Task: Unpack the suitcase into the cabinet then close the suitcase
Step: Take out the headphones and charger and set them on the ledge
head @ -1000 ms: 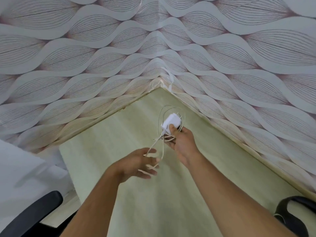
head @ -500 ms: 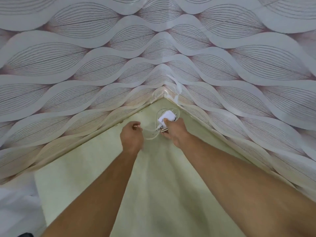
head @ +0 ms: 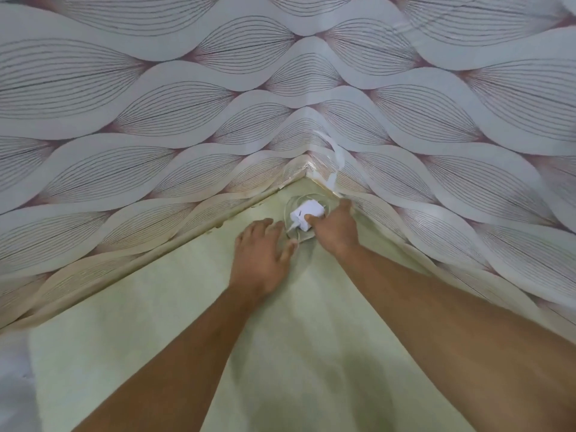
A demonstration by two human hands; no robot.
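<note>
A white charger block (head: pixel 307 213) with its thin white cable (head: pixel 291 227) coiled around it lies in the far corner of a pale green shelf surface (head: pixel 280 353). My right hand (head: pixel 335 227) grips the block with thumb and fingers. My left hand (head: pixel 261 254) lies just left of the coil, fingers spread and straight, tips at the cable. Neither the suitcase nor the cabinet front is in view.
Two walls (head: pixel 156 120) covered in white leaf-patterned paper meet at the corner behind the charger. A loose strip of tape (head: pixel 335 163) hangs at the corner seam. Something white (head: pixel 12 385) shows at the lower left edge.
Both arms have reached deeper into the corner. The charger has gone down onto the surface there. My left hand has let go of the cable and opened flat.
</note>
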